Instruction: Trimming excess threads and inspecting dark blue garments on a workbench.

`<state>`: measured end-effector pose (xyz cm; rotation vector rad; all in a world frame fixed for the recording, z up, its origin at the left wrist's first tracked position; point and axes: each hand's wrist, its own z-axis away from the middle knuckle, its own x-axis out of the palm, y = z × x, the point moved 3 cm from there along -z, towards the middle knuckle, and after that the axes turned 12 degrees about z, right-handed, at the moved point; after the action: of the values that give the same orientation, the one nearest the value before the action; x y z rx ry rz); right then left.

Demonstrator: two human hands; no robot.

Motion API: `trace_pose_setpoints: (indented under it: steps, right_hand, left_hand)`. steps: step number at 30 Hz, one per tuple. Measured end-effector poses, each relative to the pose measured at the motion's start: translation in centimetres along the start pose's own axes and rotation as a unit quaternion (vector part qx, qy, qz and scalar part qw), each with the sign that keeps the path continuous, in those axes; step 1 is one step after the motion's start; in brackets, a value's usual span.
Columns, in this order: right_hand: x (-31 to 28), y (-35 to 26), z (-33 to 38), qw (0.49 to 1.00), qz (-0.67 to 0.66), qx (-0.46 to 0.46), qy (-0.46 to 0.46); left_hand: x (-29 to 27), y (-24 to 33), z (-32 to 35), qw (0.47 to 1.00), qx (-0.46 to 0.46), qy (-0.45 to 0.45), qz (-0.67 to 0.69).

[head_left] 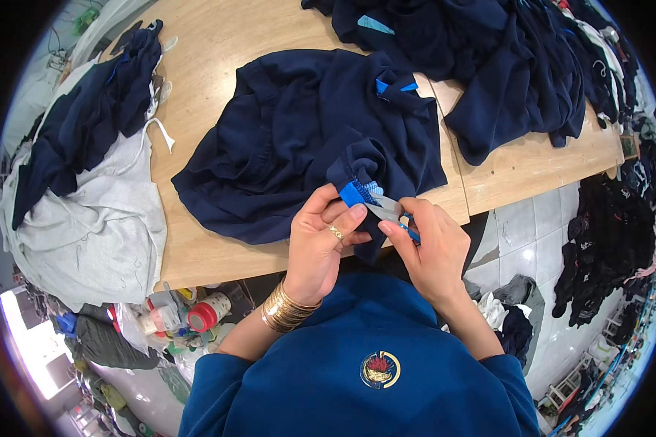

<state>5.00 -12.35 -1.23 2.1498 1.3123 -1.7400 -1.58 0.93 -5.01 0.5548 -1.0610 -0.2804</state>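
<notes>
**Two hands working at the waistband of a navy garment on a wooden table**

Seen from above, a person in a blue top leans over a wooden table [219,44]. A navy garment [306,131] lies spread across the middle of the table and reaches its near edge, where part of it hangs over. At that near edge, the left hand [321,244], wearing a ring and a stack of gold bangles [288,309], pinches a bright blue waistband patch [355,193] between thumb and fingers. The right hand [434,251] is closed around a small blue-handled cutting tool [397,215], whose grey metal tip touches the fabric just beside the blue patch. The two hands nearly meet.

Along the table's far right corner lies a heap of navy clothes [503,65]. At the left edge, grey cloth [87,218] lies under more navy fabric. Below the table's near left corner sit spools of thread [208,315].
</notes>
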Motion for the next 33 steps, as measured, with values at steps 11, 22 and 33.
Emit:
trace_pose_setpoints:
  steps: [11,22,33]
  right_hand:
    - [1.4,1.9,0.5,0.923,-0.331,0.185,-0.065]
    - [2.9,1.8,1.0,0.843,-0.444,0.205,-0.223]
    - [1.1,2.5,0.5,0.888,-0.366,0.235,-0.150]
  left_hand:
    - [-0.1,0.1,0.2,0.999,-0.033,-0.017,-0.021]
    - [-1.1,0.2,-0.2,0.977,-0.014,-0.058,-0.207]
    - [-0.5,1.2,0.0,0.992,-0.011,-0.041,-0.121]
